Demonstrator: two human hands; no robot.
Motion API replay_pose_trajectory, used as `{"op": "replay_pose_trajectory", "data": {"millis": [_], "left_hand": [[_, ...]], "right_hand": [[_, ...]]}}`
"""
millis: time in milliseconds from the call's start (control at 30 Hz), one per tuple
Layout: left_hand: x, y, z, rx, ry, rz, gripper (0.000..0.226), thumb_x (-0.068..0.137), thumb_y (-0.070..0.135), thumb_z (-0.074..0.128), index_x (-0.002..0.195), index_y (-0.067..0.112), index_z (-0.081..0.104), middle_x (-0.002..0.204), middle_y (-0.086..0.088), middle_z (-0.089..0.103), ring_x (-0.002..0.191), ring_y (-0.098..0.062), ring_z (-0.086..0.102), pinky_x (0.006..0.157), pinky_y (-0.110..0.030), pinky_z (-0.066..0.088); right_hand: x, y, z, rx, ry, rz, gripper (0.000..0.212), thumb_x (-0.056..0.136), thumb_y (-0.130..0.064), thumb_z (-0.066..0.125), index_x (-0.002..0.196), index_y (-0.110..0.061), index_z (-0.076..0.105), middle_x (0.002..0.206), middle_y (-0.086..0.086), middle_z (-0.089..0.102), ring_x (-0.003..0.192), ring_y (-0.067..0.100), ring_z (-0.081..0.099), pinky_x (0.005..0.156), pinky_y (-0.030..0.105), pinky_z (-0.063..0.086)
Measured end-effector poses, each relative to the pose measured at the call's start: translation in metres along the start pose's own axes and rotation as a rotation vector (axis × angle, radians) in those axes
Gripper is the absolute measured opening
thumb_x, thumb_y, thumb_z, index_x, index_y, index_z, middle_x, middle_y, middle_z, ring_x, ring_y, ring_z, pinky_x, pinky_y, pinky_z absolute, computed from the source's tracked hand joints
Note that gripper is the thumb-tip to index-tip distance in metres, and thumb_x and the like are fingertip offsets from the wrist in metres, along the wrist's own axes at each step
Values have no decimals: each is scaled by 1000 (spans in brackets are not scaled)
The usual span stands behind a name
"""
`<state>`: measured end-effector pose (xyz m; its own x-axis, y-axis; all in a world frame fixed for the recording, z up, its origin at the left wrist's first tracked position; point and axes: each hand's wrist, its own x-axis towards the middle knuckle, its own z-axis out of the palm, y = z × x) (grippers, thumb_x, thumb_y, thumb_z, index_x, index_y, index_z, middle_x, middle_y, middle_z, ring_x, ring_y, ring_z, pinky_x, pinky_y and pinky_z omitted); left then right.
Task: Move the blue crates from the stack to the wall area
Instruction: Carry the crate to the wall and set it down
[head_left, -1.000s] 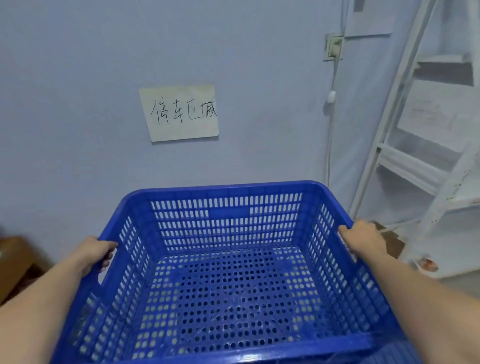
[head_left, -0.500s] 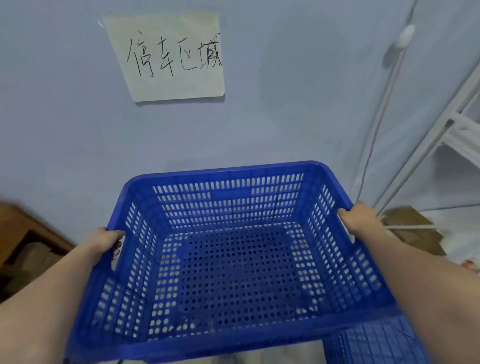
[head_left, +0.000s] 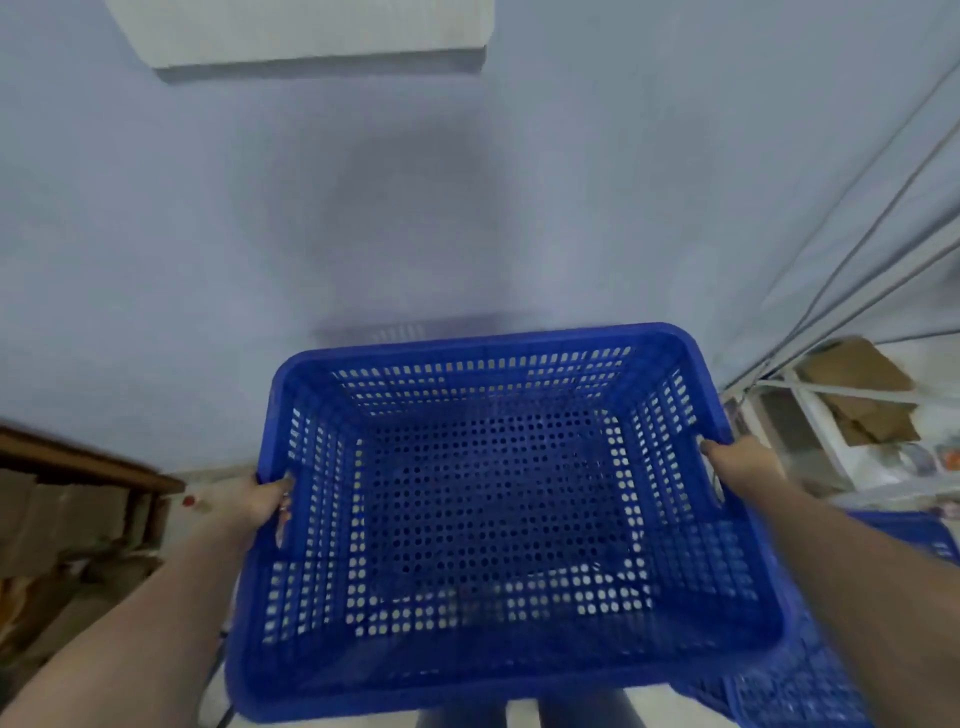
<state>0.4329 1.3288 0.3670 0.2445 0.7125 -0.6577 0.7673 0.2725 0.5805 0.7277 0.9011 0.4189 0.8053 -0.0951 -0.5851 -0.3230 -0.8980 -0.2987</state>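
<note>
Two hands gripping the crate: my left hand and right hand are curling round its side rims, holding it just before the wall; another crate is lying lower right.

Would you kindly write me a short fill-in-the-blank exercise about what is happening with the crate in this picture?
1. The blue crate is gripped by ____ hands, the left hand and the right hand.
2. Inside, the crate is ____.
3. The paper sheet hangs on the ____.
4. A second blue crate shows at the lower ____ of the view.

Missing words: two; empty; wall; right
</note>
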Motion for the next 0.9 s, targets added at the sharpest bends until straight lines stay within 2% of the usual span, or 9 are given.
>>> {"op": "replay_pose_trajectory", "data": {"millis": [100,167,267,333,433,500,667,767,900], "left_hand": [[16,2,12,-22,-38,-34,19,96,10,51,77,8,49,71,-13,49,59,-25,46,63,-39,43],[29,-2,18,-23,-49,-50,20,96,5,49,76,8,49,73,-14,47,60,-24,44,61,-38,41],[41,-2,31,-33,-31,-76,5,96,6,50,97,1,50,76,-14,49,64,-25,46,60,-38,42],[44,-1,41,-53,-21,-95,14,95,8,52,107,3,46,79,-13,52,69,-28,49,64,-40,45],[54,-3,56,-43,8,-132,28,94,9,55,118,3,44,102,-17,52,91,-31,52,84,-44,47],[64,-5,62,-35,39,-151,41,93,10,57,127,-8,42,107,-18,51,94,-31,50,90,-45,45],[89,-11,71,-25,66,-182,52,91,15,60,133,-8,40,130,-28,52,93,-32,51,85,-43,46],[106,-13,78,-5,66,-187,52,91,17,61,133,-8,41,130,-28,53,96,-35,54,84,-45,46],[128,-13,88,-49,43,-212,54,91,22,61,134,-5,42,128,-25,55,106,-42,57,82,-46,46]], "right_hand": [[15,-7,7,31,18,23,51,96,-27,52,117,19,53,102,35,57,83,35,52,70,38,39],[27,-11,12,49,16,47,50,95,-29,54,118,16,52,113,33,58,86,34,50,71,34,36],[47,-18,17,83,-23,75,45,94,-30,54,116,9,53,115,30,58,87,32,49,74,34,35],[62,-22,21,83,-59,82,46,95,-30,52,118,10,52,115,28,59,86,33,52,75,34,35],[85,-29,30,80,-101,110,53,96,-31,51,125,14,49,87,19,56,75,32,52,73,37,37],[99,-33,36,114,-114,109,54,95,-30,51,129,12,46,100,23,54,83,35,53,76,41,40],[130,-42,53,115,-150,100,53,95,-34,51,126,9,49,108,23,54,92,36,52,75,35,36],[154,-42,66,128,-164,122,56,90,-37,54,123,8,52,109,22,58,96,38,57,86,44,46],[182,-43,86,181,-156,158,49,89,-30,57,119,9,54,107,22,59,94,38,58,82,43,46]]}}
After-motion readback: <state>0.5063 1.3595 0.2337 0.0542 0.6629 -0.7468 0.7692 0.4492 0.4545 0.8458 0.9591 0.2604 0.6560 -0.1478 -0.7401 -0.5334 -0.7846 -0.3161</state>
